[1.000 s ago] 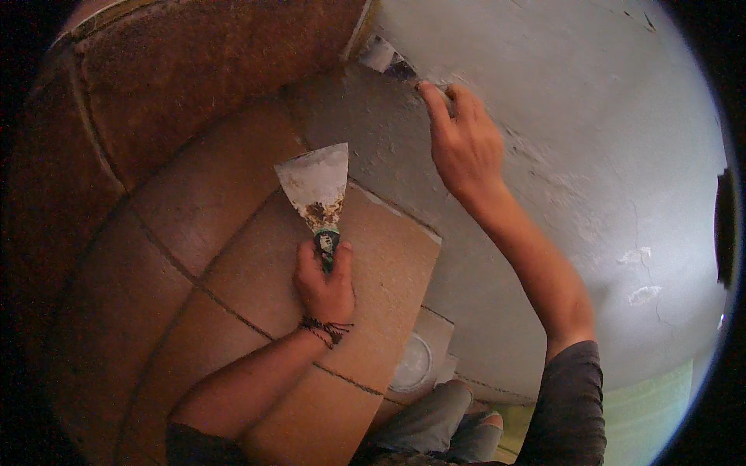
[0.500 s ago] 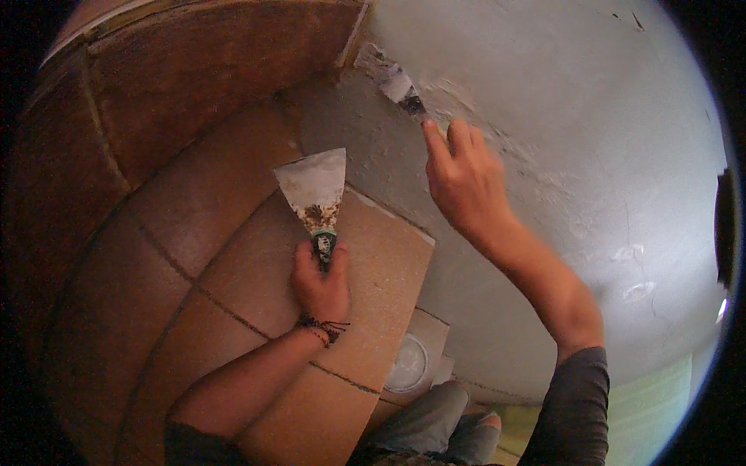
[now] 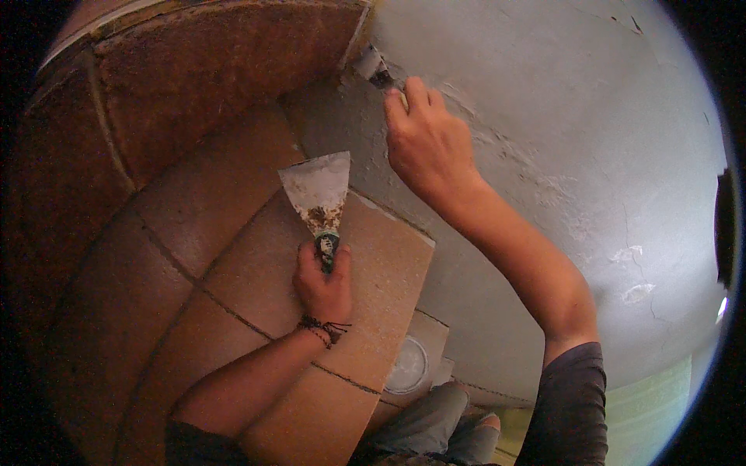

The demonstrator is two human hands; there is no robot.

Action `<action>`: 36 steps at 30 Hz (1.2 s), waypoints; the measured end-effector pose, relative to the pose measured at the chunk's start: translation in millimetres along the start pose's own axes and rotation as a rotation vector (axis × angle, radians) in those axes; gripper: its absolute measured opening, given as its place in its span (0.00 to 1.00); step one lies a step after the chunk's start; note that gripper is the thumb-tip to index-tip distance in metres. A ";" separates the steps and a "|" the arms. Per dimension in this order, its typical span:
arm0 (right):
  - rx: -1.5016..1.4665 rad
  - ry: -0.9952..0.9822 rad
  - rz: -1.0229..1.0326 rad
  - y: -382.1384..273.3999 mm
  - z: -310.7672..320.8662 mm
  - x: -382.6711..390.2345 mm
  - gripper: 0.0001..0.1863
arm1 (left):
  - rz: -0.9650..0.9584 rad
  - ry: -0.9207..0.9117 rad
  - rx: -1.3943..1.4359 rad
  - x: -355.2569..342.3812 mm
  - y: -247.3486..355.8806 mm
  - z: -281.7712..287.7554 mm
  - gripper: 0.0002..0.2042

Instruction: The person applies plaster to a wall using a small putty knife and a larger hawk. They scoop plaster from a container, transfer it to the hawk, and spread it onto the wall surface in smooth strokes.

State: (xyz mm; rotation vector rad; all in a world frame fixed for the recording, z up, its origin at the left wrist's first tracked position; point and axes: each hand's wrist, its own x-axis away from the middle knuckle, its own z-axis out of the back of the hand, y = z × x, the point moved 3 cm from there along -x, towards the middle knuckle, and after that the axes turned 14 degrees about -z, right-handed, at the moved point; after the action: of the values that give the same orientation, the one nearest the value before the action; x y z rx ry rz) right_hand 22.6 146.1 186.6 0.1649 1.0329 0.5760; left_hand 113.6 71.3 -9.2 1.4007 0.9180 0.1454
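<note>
1. Wide putty knife: flat trapezoid metal blade, pale grey and smeared with filler, brown rust-like staining near the neck; short green-and-dark handle. Held in the left hand, which is closed about the handle, blade pointing up and away, broad edge uppermost. It hangs over the tan tiled floor, near the floor's edge along the wall.

2. Small scraper: narrow pale blade with a dark neck, mostly hidden by the right hand, which grips it. Blade tip lies against the grey plastered wall, close to the corner by the brown tiled surface.
</note>
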 end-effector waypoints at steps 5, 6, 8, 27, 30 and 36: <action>0.037 -0.004 -0.021 11.1 1.3 12.6 0.16 | 0.013 0.007 -0.003 -0.4 0.9 2.5 0.13; 0.035 -0.021 -0.021 13.6 2.9 16.3 0.17 | 0.014 0.008 -0.017 -0.7 0.7 3.2 0.13; 0.019 -0.017 -0.015 19.1 5.0 20.6 0.18 | 0.018 0.005 -0.027 -0.9 2.0 2.8 0.13; 0.163 -0.110 0.032 36.0 -36.6 44.2 0.24 | 0.038 -0.013 -0.017 -2.4 3.2 3.7 0.14; 0.144 -0.133 0.059 34.6 -27.7 51.9 0.22 | 0.003 0.028 -0.037 -1.6 0.2 2.4 0.14; -0.005 -0.071 0.013 16.9 3.2 44.1 0.23 | 0.078 -0.033 -0.009 -1.7 -2.8 1.6 0.14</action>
State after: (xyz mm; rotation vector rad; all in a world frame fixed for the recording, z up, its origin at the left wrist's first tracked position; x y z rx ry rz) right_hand 35.8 183.8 161.3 0.1868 0.9620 0.5806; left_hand 112.3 68.5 -11.0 1.4271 0.8351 0.1844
